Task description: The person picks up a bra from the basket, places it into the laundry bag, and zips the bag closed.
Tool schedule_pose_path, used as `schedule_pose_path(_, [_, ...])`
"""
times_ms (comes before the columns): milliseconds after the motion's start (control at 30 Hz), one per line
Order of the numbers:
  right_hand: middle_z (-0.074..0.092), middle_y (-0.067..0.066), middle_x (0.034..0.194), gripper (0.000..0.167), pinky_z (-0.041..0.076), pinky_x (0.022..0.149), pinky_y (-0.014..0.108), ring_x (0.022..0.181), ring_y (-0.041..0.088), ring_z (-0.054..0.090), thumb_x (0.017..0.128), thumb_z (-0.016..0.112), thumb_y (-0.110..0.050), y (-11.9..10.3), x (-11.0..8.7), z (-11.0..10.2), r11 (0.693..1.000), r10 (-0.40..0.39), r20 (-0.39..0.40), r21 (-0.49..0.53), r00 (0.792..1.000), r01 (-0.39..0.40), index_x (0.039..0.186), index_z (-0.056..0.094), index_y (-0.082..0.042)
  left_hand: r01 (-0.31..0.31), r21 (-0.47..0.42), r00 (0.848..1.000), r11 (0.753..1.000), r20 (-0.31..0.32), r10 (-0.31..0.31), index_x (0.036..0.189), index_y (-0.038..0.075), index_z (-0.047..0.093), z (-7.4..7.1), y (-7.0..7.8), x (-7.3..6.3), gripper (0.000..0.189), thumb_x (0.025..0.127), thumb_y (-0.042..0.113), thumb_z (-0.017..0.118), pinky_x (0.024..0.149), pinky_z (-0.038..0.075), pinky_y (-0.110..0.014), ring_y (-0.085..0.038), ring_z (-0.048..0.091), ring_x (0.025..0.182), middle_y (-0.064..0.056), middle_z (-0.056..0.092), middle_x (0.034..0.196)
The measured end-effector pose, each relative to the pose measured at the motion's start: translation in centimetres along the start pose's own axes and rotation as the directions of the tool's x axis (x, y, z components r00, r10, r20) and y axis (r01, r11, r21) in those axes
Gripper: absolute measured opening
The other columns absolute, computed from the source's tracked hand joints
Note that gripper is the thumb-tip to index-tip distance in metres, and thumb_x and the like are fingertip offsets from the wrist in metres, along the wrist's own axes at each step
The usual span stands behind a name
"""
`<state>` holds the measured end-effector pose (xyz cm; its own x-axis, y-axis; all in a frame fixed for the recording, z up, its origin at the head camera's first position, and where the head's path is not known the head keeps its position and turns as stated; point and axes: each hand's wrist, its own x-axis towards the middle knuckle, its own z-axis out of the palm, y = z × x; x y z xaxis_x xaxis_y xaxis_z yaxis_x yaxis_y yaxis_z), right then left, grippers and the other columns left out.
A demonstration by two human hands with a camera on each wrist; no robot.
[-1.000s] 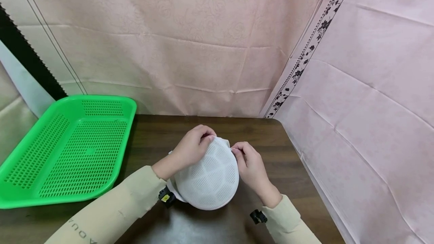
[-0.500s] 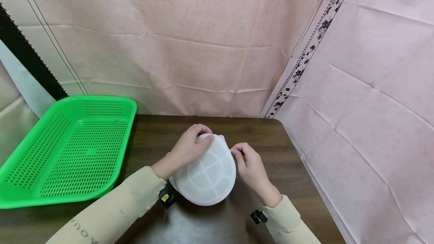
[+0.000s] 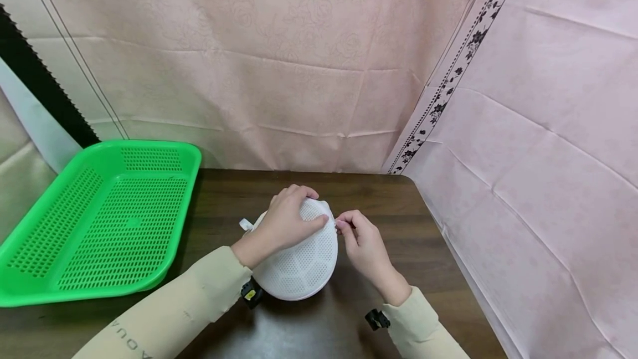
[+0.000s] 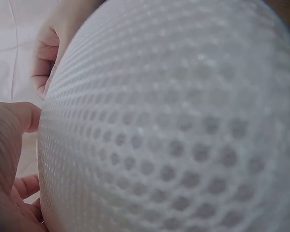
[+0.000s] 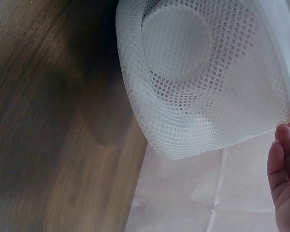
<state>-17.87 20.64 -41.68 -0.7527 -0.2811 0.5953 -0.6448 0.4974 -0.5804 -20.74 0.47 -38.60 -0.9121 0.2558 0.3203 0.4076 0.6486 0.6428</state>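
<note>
A white, dome-shaped mesh laundry bag is held over the table in the head view. My left hand grips its upper part, thumb across the mesh and fingers over the far rim. On the bag's right edge my right hand pinches with thumb and fingertips; what exactly lies between them is too small to tell. Honeycomb mesh of the bag fills the left wrist view. A round pale panel shows on the bag in the right wrist view. At the left, a small white tab sticks out.
A green plastic basket with perforated walls stands to the left. The dark wooden table ends at a pale pink cloth behind, and another cloth drops along the right side. Black wrist cameras sit by both cuffs.
The bag has shifted left and slightly up. My left thumb has moved further right over the mesh. My right hand has come a little left, still pinching the edge.
</note>
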Motion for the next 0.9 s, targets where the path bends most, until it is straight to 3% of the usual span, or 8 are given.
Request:
schedule_pose_path(267, [0.061, 0.002, 0.088, 0.007, 0.051, 0.068, 0.026, 0.079, 0.01, 0.059, 0.092, 0.063, -0.003, 0.29, -0.2, 0.3, 0.999, 0.012, 0.008, -0.032, 1.0, -0.012, 0.096, 0.06, -0.009, -0.054, 0.024, 0.996, 0.998, 0.071, 0.052, 0.107, 0.018, 0.07, 0.12, -0.46, 0.06, 0.032, 0.083, 0.039, 0.073, 0.083, 0.035, -0.04, -0.018, 0.054, 0.095, 0.004, 0.06, 0.099])
schedule_pose_path(467, [0.058, -0.004, 0.088, 0.006, 0.049, 0.062, 0.028, 0.076, 0.009, 0.054, 0.093, 0.064, -0.007, 0.6, -0.42, 0.43, 0.999, 0.007, 0.023, -0.041, 1.0, -0.006, 0.097, 0.062, -0.01, -0.049, 0.001, 0.994, 0.999, 0.099, 0.048, 0.1, 0.014, 0.071, 0.13, -0.56, -0.1, 0.021, 0.085, 0.028, 0.074, 0.085, 0.043, -0.039, -0.02, 0.057, 0.095, 0.003, 0.06, 0.098])
schedule_pose_path(733, [0.056, -0.007, 0.089, 0.012, 0.051, 0.062, 0.03, 0.077, 0.01, 0.055, 0.09, 0.066, -0.006, 0.54, -0.7, 0.37, 0.995, 0.097, 0.071, -0.024, 0.993, -0.095, 0.097, 0.061, -0.014, -0.045, 0.002, 0.996, 0.999, 0.084, 0.044, 0.101, 0.013, 0.071, 0.51, -0.86, -0.27, 0.021, 0.085, 0.024, 0.075, 0.082, 0.048, -0.036, -0.019, 0.058, 0.094, 0.003, 0.061, 0.098])
schedule_pose_path(900, [0.052, -0.007, 0.082, 0.015, 0.048, 0.059, 0.026, 0.07, 0.011, 0.053, 0.086, 0.068, -0.004, 0.18, -0.45, 0.62, 0.986, 0.16, 0.048, -0.049, 0.986, -0.157, 0.092, 0.061, -0.016, -0.054, 0.004, 0.997, 0.999, 0.059, 0.053, 0.097, 0.015, 0.07, 0.64, -0.93, -0.4, 0.017, 0.084, 0.023, 0.076, 0.082, 0.047, -0.035, -0.018, 0.058, 0.094, 0.003, 0.061, 0.098])
